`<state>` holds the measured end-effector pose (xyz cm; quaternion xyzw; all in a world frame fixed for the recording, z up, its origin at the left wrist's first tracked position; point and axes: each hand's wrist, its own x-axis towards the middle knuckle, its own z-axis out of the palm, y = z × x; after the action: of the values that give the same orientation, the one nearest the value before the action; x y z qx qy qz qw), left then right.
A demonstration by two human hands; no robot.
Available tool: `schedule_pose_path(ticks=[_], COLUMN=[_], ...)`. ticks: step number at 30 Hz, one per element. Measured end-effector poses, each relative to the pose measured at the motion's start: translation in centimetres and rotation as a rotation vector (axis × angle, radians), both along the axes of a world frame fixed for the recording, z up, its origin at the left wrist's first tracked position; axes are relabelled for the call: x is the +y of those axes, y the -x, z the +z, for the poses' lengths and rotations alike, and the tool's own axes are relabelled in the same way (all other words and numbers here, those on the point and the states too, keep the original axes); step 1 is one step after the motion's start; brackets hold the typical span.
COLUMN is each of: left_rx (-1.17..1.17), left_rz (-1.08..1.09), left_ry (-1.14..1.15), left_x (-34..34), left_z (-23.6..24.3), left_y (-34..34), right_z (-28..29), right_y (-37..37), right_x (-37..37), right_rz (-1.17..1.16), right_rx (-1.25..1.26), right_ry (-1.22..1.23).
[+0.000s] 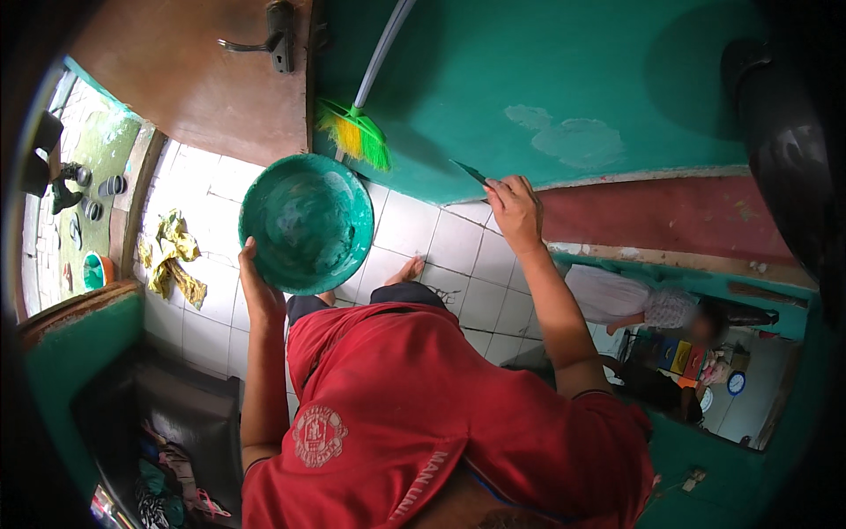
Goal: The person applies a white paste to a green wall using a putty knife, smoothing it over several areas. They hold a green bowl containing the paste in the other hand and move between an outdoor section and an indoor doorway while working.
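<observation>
A round green basin (280, 187) with pale smears on its inner wall and some thick green paste at the bottom is tilted in front of me. My left hand (263, 289) grips its rim at the lower left, thumb over the edge. Between the fingers of my right hand (518, 212) is a thin, flat green scraper (471, 172), its pointed end toward the green wall (423, 53). Beyond that tip, the wall bears a lighter, uneven patch (577, 139). The scraper appears apart from the wall.
A broom (354, 137) with green and yellow bristles leans by the brown door (189, 70). A crumpled yellow cloth (172, 256) lies on the white tiles. A dark armchair (176, 397) stands at lower left. People (608, 295) show through an opening at right; footwear (112, 185) lies outside the doorway.
</observation>
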<state>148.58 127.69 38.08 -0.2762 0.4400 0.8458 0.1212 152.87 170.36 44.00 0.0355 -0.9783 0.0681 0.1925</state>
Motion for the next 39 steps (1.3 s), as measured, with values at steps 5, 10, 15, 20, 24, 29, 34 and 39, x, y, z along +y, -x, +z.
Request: schedule_pose_path(ticks=[5, 10, 15, 20, 24, 29, 34, 39], left_rx=[0.047, 0.082, 0.099, 0.1, 0.082, 0.145, 0.201, 0.234], left_rz=[0.051, 0.121, 0.139, 0.222, 0.222, 0.224, 0.163, 0.068], left_ry=[0.003, -0.007, -0.065, -0.057, -0.102, -0.075, -0.112, -0.121], left_x=[-0.4, 1.9, 7.0, 11.9, 13.9, 15.2, 14.9, 13.0], left_z=[-0.1, 0.0, 2.6, 3.2, 2.8, 1.3, 3.4, 3.7], left_y=[-1.5, -4.9, -9.5, -14.5, -17.3, -19.8, -20.3, -19.5], right_z=[-0.7, -0.4, 0.1, 0.2, -0.5, -1.3, 0.1, 1.8], right_y=[-0.5, -0.8, -2.3, -4.3, -6.3, -7.9, -9.6, -12.2], right_x=[0.0, 2.5, 6.2, 9.1, 10.2, 11.0, 9.9, 7.8], right_rz=[0.034, 0.047, 0.106, 0.101, 0.122, 0.165, 0.156, 0.06], right_rx=[0.017, 0.066, 0.136, 0.159, 0.162, 0.187, 0.283, 0.352], right_ry=[0.053, 0.082, 0.087, 0.144, 0.226, 0.292, 0.322, 0.344])
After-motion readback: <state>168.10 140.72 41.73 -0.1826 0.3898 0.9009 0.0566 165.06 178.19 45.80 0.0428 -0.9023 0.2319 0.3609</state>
